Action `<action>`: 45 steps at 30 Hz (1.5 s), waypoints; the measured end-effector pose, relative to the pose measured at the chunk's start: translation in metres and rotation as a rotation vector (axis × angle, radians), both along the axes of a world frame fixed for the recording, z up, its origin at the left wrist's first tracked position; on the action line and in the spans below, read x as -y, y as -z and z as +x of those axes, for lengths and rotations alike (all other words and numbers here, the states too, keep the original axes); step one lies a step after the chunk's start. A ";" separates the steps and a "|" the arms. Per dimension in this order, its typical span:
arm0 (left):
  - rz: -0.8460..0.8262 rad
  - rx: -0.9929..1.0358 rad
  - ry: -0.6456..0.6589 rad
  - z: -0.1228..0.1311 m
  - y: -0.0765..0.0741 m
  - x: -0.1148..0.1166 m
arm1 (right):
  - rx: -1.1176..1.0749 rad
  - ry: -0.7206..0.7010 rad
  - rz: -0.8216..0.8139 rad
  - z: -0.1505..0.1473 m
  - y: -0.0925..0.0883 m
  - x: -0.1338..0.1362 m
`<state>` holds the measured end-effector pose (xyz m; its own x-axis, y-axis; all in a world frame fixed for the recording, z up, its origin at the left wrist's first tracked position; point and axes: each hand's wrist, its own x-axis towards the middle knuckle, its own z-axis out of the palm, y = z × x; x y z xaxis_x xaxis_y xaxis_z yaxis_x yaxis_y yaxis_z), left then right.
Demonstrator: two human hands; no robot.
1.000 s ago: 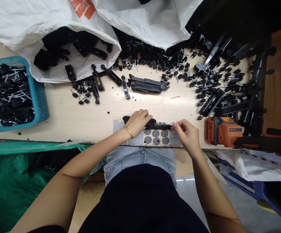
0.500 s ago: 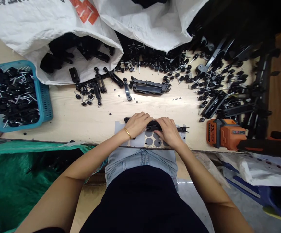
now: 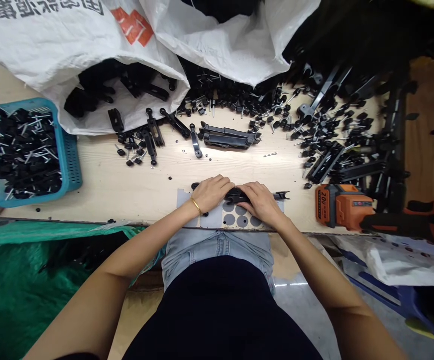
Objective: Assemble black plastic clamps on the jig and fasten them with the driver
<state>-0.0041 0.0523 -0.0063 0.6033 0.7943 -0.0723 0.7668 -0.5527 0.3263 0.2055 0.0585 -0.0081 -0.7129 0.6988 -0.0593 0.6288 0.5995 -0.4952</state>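
Both hands grip a long black plastic bracket arm (image 3: pixel 235 196) lying level over a grey sheet with round dark patches (image 3: pixel 212 218) at the table's front edge. My left hand (image 3: pixel 212 194) is closed over its left part, and a rounded end sticks out beyond the fingers. Around the right part my right hand (image 3: pixel 259 201) is closed, with a forked end showing past it. The fingers hide much of the bracket arm. Farther back, a pair of similar black arms (image 3: pixel 230 138) lies on the wood, beside a short black link (image 3: pixel 195 142).
A blue basket (image 3: pixel 72 165) of black knobs with metal pins stands left. White woven sacks (image 3: pixel 126 105) with black parts lie behind. Loose knobs (image 3: pixel 245 102) are heaped at the back and right. An orange power tool battery (image 3: pixel 344 206) sits front right; a green sack (image 3: pixel 10 285) hangs left.
Both hands stay on the bracket arm in nearly the same place. The whole view has shifted slightly.
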 end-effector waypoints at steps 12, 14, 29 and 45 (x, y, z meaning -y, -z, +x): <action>0.098 0.451 -0.376 -0.044 -0.012 -0.008 | 0.130 0.792 0.275 0.058 0.015 -0.147; 0.146 0.386 -0.546 -0.059 -0.011 -0.020 | 0.155 0.751 0.263 0.056 0.018 -0.153; 0.128 0.264 -0.704 -0.074 0.025 -0.182 | -0.224 0.831 0.152 0.056 0.017 -0.105; 0.101 0.480 -0.676 -0.086 -0.033 -0.072 | -0.817 0.730 -0.777 -0.014 -0.017 0.001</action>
<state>-0.0900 0.1244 0.0265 -0.0584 0.9851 0.1617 0.7340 -0.0675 0.6758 0.1915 0.0576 0.0093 -0.2150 0.9115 -0.3506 0.0445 -0.3495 -0.9359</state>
